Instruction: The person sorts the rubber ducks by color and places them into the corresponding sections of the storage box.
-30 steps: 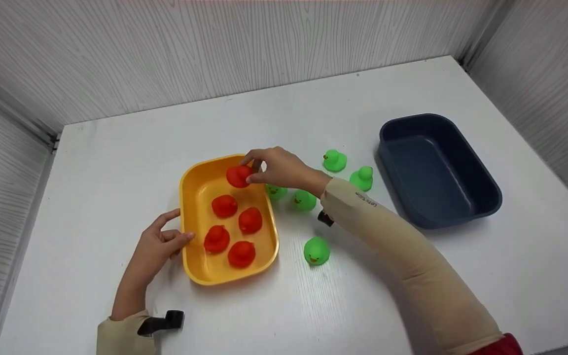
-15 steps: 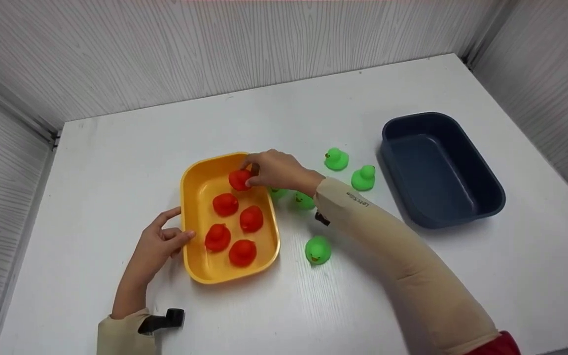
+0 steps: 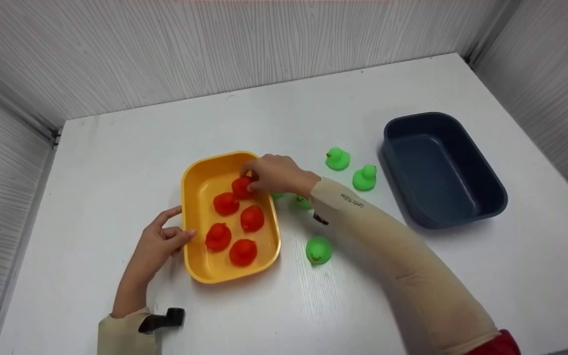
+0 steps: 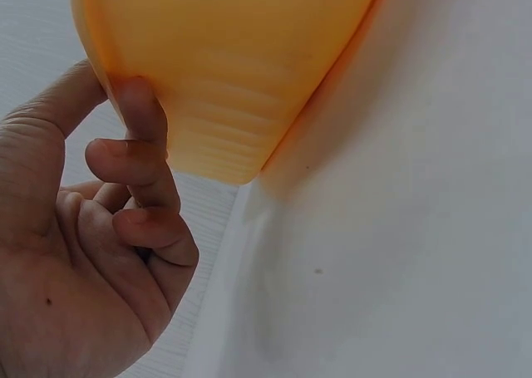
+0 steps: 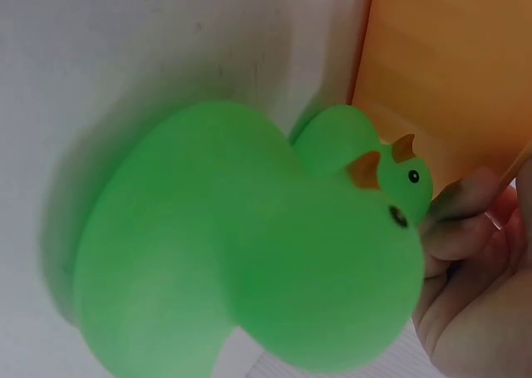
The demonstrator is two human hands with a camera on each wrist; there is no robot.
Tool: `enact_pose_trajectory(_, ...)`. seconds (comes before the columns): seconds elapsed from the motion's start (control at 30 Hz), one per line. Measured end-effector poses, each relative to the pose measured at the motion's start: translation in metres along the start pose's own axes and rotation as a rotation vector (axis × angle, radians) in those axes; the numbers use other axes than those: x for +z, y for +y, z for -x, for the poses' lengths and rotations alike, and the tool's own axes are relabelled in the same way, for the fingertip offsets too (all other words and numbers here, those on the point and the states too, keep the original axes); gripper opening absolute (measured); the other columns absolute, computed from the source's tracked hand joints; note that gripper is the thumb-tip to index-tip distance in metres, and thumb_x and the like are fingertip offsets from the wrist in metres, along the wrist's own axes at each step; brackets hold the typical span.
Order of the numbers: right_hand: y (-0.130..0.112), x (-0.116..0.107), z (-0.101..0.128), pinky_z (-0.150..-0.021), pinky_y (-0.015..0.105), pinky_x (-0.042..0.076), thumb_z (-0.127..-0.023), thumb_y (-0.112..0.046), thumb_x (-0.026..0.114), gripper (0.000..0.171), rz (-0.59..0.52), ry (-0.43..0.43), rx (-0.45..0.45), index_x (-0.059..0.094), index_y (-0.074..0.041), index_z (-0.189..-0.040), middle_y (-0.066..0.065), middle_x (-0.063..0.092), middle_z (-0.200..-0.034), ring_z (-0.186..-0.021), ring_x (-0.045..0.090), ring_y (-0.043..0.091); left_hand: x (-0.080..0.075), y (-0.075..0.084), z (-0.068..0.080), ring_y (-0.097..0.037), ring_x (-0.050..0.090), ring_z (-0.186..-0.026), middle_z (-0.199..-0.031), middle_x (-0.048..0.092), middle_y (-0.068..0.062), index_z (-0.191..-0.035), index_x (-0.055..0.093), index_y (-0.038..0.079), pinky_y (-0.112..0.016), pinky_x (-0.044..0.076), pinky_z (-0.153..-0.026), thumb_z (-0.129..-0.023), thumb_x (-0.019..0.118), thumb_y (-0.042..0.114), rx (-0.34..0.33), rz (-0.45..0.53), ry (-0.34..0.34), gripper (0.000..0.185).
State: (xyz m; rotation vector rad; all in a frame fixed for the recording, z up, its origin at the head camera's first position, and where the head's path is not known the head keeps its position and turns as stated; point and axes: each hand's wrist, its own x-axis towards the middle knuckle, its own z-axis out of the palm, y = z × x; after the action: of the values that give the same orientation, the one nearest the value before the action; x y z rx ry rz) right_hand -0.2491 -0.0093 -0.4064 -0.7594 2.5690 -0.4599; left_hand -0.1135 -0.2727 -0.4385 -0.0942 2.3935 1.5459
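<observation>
The right hand reaches over the far right corner of the yellow rounded-rectangle plastic tub, its fingertips pinching a small glossy red rubber duck that sits low inside the tub at its far end. Four more red rubber ducks of the same size stand on the tub's floor, nearer the person than the held one. The duck is a plain, smooth, rounded toy, solid red over body and head.

The left hand rests against the tub's left wall, thumb and forefinger touching the rim, the other fingers loosely curled and holding nothing; the left wrist view shows a fingertip pressed to the orange-yellow wall.

Just right of the tub, two small green rubber ducks lie partly hidden under the right wrist; one fills the right wrist view, orange beak and black eye showing. Another green duck stands near the tub's near right corner, and two more stand farther right, between the tub and a dark blue rounded plastic bin.

Everything rests on a white tabletop, enclosed by pale grey wood-grain panels behind and on both sides.
</observation>
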Motion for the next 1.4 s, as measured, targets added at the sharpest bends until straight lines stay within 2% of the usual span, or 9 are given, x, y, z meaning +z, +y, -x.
enact_pose_trajectory(0.27, 0.001, -0.002, 0.004, -0.082, 0.027, 0.051, -0.094, -0.032, 0.062, 0.041, -0.019, 0.004, 0.012, 0.058, -0.023, -0.133, 0.001, 0.066, -0.106, -0.092, 0.057, 0.017, 0.0, 0.0, -0.001, -0.013, 0.043, -0.057, -0.066, 0.052, 0.005, -0.148, 0.032, 0.012, -0.025, 0.038, -0.057, -0.092, 0.066, 0.028, -0.008, -0.004, -0.005, 0.067)
enact_pose_trajectory(0.43, 0.005, -0.014, 0.014, -0.073, 0.026, 0.054, -0.094, -0.03, 0.062, 0.038, -0.061, 0.083, -0.057, 0.059, -0.018, -0.13, 0.002, 0.068, -0.106, -0.086, 0.061, 0.017, -0.001, 0.001, -0.002, -0.013, 0.043, -0.057, -0.066, 0.052, 0.006, -0.147, 0.032, 0.013, -0.024, 0.038, -0.057, -0.092, 0.066, 0.029, -0.016, -0.01, -0.004, 0.067)
enact_pose_trajectory(0.57, 0.008, -0.026, 0.025, -0.08, 0.029, 0.053, -0.093, -0.028, 0.064, 0.037, -0.101, 0.142, -0.129, 0.061, -0.015, -0.128, 0.002, 0.068, -0.107, -0.094, 0.06, 0.018, -0.002, 0.003, -0.001, -0.012, 0.043, -0.057, -0.065, 0.052, 0.006, -0.148, 0.032, 0.013, -0.024, 0.038, -0.058, -0.092, 0.066, 0.03, -0.017, -0.012, -0.003, 0.068)
enact_pose_trajectory(0.67, 0.01, -0.033, 0.032, -0.083, 0.03, 0.053, -0.093, -0.027, 0.065, 0.038, -0.145, 0.153, -0.155, 0.061, -0.014, -0.128, 0.004, 0.068, -0.108, -0.094, 0.06, 0.019, -0.002, 0.002, -0.001, -0.012, 0.043, -0.057, -0.065, 0.052, 0.006, -0.148, 0.032, 0.013, -0.025, 0.038, -0.058, -0.092, 0.066, 0.029, -0.02, -0.007, -0.005, 0.068)
enact_pose_trajectory(0.83, 0.021, -0.039, 0.041, -0.076, 0.029, 0.054, -0.092, -0.028, 0.066, 0.041, -0.241, 0.148, -0.171, 0.058, -0.014, -0.13, 0.006, 0.065, -0.106, -0.079, 0.064, 0.02, -0.001, 0.0, -0.001, -0.011, 0.042, -0.057, -0.065, 0.051, 0.006, -0.148, 0.032, 0.013, -0.025, 0.038, -0.057, -0.092, 0.066, 0.029, -0.021, -0.007, -0.004, 0.068)
enact_pose_trajectory(1.0, 0.038, -0.045, 0.05, -0.078, 0.039, 0.056, -0.092, -0.023, 0.066, 0.042, -0.358, 0.126, -0.171, 0.055, -0.014, -0.131, 0.009, 0.062, -0.104, -0.079, 0.066, 0.035, -0.001, 0.0, -0.001, -0.012, 0.043, -0.058, -0.066, 0.05, 0.004, -0.148, 0.032, 0.014, -0.024, 0.038, -0.058, -0.094, 0.063, 0.031, -0.021, -0.026, -0.003, 0.065)
enact_pose_trajectory(1.13, 0.058, -0.052, 0.06, -0.082, 0.041, 0.055, -0.093, -0.023, 0.065, 0.043, -0.403, 0.126, -0.126, 0.053, -0.016, -0.133, 0.009, 0.061, -0.107, -0.084, 0.064, 0.038, 0.0, 0.001, 0.0, -0.011, 0.044, -0.062, -0.067, 0.048, 0.003, -0.146, 0.036, 0.016, -0.024, 0.039, -0.06, -0.097, 0.056, 0.036, -0.003, -0.049, 0.025, 0.057)
enact_pose_trajectory(1.27, 0.076, -0.061, 0.072, -0.081, 0.034, 0.054, -0.093, -0.025, 0.064, 0.043, -0.385, 0.169, -0.083, 0.052, -0.017, -0.134, 0.007, 0.062, -0.108, -0.088, 0.064, 0.031, 0.0, 0.003, 0.002, -0.011, 0.049, -0.069, -0.075, 0.055, 0.003, -0.144, 0.04, 0.018, -0.023, 0.042, -0.064, -0.098, 0.052, 0.042, 0.014, -0.089, 0.079, 0.054)
enact_pose_trajectory(1.4, 0.092, -0.067, 0.085, -0.081, 0.031, 0.052, -0.094, -0.026, 0.064, 0.042, -0.355, 0.212, -0.065, 0.053, -0.016, -0.133, 0.007, 0.062, -0.11, -0.093, 0.063, 0.023, 0.0, 0.007, 0.004, -0.012, 0.049, -0.073, -0.081, 0.058, -0.004, -0.142, 0.043, 0.017, -0.021, 0.041, -0.064, -0.097, 0.053, 0.043, 0.044, -0.141, 0.152, 0.053)
